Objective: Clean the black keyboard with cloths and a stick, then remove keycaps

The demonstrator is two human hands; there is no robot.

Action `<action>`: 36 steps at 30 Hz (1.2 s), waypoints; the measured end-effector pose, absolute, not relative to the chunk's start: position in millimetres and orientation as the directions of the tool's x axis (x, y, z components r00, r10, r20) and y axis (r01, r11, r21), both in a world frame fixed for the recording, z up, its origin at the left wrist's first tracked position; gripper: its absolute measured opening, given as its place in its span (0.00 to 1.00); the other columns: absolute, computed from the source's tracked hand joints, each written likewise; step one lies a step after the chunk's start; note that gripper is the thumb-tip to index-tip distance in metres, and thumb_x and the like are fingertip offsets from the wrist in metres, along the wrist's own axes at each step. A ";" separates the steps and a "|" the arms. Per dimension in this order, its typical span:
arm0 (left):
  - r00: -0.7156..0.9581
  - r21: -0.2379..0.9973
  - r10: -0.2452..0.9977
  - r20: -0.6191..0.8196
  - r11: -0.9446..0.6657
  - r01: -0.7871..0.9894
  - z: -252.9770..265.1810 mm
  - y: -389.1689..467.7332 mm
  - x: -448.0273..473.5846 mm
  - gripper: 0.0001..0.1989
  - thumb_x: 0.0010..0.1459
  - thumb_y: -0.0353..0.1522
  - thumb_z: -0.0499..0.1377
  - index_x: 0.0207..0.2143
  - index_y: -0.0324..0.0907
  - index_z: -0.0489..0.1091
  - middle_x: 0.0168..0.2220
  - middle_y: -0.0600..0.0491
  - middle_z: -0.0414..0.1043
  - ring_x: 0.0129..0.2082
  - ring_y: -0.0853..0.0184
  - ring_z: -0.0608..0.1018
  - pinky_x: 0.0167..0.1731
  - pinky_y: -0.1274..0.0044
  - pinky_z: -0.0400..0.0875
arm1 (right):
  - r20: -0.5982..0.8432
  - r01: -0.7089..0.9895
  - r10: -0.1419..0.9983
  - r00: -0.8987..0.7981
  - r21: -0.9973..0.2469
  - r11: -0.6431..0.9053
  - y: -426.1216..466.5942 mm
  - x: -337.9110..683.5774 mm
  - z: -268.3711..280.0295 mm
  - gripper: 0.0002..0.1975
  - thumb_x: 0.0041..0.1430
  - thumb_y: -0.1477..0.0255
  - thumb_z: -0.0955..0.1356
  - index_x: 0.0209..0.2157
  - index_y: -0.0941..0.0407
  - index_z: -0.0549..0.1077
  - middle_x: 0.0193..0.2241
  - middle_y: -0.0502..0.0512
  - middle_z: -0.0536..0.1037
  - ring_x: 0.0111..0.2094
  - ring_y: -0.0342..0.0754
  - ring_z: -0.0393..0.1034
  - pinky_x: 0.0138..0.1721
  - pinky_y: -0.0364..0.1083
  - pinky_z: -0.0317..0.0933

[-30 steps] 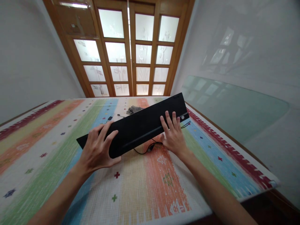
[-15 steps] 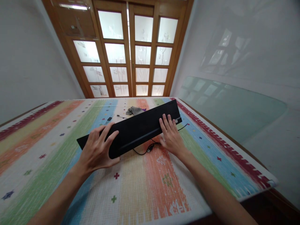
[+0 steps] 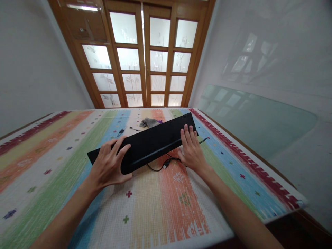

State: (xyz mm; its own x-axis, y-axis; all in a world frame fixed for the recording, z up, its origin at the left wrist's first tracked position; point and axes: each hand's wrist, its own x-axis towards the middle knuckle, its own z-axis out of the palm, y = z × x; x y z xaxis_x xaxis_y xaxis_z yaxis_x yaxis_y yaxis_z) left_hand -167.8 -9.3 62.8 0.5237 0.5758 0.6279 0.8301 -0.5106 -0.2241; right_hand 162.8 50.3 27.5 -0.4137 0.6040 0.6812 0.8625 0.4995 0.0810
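Note:
A long, flat black keyboard (image 3: 155,140) is held up at a slant over the table, its right end higher and its plain, smooth back towards me. My left hand (image 3: 110,160) grips the left part, thumb beneath the lower edge and fingers over the top. Flat against the right end lie the straight fingers of my right hand (image 3: 190,147), with its thumb apart near the lower edge. A black USB cable (image 3: 167,162) curls on the cloth below the keyboard. The keys are turned out of sight.
A striped tablecloth (image 3: 145,207) covers the table. Beyond the keyboard lie a crumpled grey cloth (image 3: 149,122), a small black plug-like piece (image 3: 121,131) and a thin dark stick (image 3: 133,128). A glass pane (image 3: 249,117) leans by the right wall; wooden doors (image 3: 145,55) stand behind.
My right hand has slid slightly rightward along the keyboard towards its end. The keyboard's right end has shifted a little down and left; my left hand keeps its grip.

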 end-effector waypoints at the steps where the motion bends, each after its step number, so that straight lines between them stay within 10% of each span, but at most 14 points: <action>1: 0.517 -0.217 0.578 0.632 -0.509 0.833 63.1 -8.9 -168.4 0.39 0.42 0.40 0.66 0.56 0.39 0.60 0.62 0.34 0.61 0.54 0.41 0.67 0.51 0.54 0.64 | 0.705 0.867 0.589 -0.395 0.073 0.494 50.0 162.2 27.8 0.53 0.56 0.80 0.64 0.68 0.57 0.19 0.71 0.59 0.26 0.71 0.65 0.27 0.67 0.68 0.41; 21: 0.510 -0.202 0.551 0.660 -0.524 0.827 66.7 -11.0 -166.5 0.36 0.41 0.38 0.67 0.53 0.41 0.59 0.61 0.35 0.61 0.53 0.42 0.68 0.50 0.54 0.67 | 0.716 0.925 0.633 -0.295 0.049 0.376 60.8 175.2 25.9 0.50 0.54 0.78 0.64 0.71 0.57 0.30 0.72 0.62 0.35 0.70 0.70 0.27 0.64 0.73 0.40; 31: 0.214 0.133 0.655 0.724 -0.437 0.889 71.0 -7.3 -177.8 0.37 0.40 0.43 0.68 0.52 0.44 0.59 0.57 0.40 0.65 0.54 0.44 0.70 0.50 0.53 0.69 | 0.838 0.873 0.512 -0.186 -0.098 0.478 70.8 192.2 15.5 0.26 0.58 0.68 0.67 0.58 0.56 0.65 0.57 0.66 0.66 0.57 0.62 0.60 0.56 0.63 0.58; 36: 0.026 0.475 0.805 0.593 -0.376 0.796 72.6 -10.2 -179.3 0.39 0.38 0.46 0.70 0.49 0.45 0.57 0.58 0.38 0.64 0.58 0.43 0.69 0.54 0.49 0.65 | 0.774 0.870 0.579 -0.256 -0.076 0.487 67.9 192.1 15.8 0.13 0.58 0.64 0.68 0.41 0.55 0.77 0.55 0.63 0.69 0.56 0.62 0.59 0.55 0.61 0.56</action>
State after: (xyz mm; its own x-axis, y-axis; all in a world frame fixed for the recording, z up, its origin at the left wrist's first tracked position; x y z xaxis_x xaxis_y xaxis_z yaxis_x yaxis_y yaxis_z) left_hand -179.3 -10.2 72.6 0.0259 0.8046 0.5932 0.7955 -0.3760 0.4752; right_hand 192.1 67.9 15.8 -0.2561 0.5788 0.7742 0.8703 0.4866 -0.0759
